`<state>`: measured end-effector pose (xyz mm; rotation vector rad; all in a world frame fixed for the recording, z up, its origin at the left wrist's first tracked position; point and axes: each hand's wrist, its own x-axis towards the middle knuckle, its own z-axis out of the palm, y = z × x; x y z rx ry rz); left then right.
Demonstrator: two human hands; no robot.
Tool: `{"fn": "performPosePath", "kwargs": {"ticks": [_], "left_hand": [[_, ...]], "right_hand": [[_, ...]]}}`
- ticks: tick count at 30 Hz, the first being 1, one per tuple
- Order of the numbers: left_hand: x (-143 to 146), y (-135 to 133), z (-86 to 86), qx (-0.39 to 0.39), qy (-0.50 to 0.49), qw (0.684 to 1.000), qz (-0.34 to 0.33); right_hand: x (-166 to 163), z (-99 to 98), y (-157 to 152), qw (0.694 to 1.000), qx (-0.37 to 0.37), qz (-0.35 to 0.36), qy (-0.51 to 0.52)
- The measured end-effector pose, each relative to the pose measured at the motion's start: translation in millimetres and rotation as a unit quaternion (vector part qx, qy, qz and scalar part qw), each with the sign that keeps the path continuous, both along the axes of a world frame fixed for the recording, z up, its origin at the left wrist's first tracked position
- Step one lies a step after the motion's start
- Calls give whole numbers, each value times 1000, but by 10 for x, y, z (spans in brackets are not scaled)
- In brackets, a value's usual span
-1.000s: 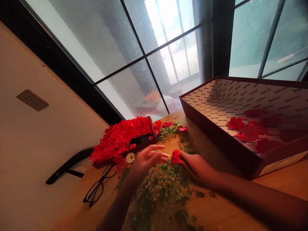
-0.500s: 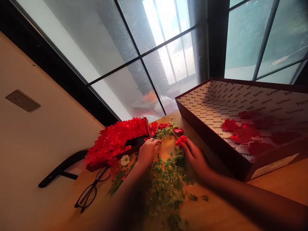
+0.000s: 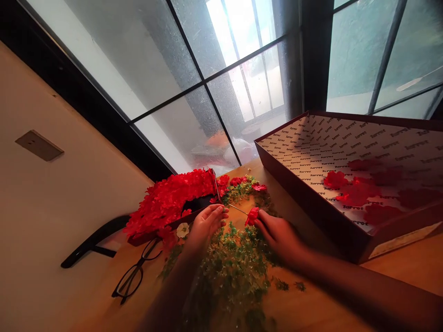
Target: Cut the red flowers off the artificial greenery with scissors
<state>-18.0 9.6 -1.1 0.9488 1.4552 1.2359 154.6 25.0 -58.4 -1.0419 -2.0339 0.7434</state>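
A red artificial flower [image 3: 252, 216] is pinched between the thumb and fingers of my right hand [image 3: 278, 233]. Its thin pale stem [image 3: 238, 209] points left, towards my left hand [image 3: 205, 226]. That hand is closed, thumb against the fingertips, near the stem's free end; a tiny greenish bit shows at the tips, too small to name. Beneath and between both hands lies a heap of small green plastic leaf sprigs [image 3: 238, 258]. A white flower [image 3: 182, 230] rests just left of my left wrist.
Red flowers fill a dark box [image 3: 169, 196] at the left. A larger maroon box [image 3: 313, 207] with printed lining holds several red flowers at the right. Eyeglasses [image 3: 128, 281] lie on the wooden table [image 3: 304, 309], near a black chair part [image 3: 93, 237]. Windows [image 3: 166, 55] stand behind.
My right hand has brought the flower left and slightly down, its stem now pointing at my left hand. My left hand has turned, its fingertips drawn together near the stem's end.
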Motion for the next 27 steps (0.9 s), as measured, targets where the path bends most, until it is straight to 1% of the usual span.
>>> {"fn": "performPosePath", "kwargs": {"ticks": [2, 4, 6, 11, 17, 23, 27], "left_hand": [[8, -44, -6, -7, -66, 998, 15], [14, -64, -19, -4, -105, 994, 15], [15, -71, -31, -1, -121, 993, 10], [18, -69, -45, -11, -121, 993, 16], [66, -71, -62, -20, -141, 989, 25], [72, -68, -91, -19, -223, 975, -5], [91, -73, -72, -38, -285, 958, -10]], "right_hand": [[7, 20, -20, 1000, 10, 24, -16], [17, 33, -33, 999, 17, 43, -19], [24, 31, -38, 998, 21, 51, -21], [27, 1, -40, 998, 31, 52, -27], [29, 42, -49, 997, 30, 61, -37], [25, 27, -48, 997, 35, 57, -38], [43, 45, -63, 997, 29, 67, -21]]}}
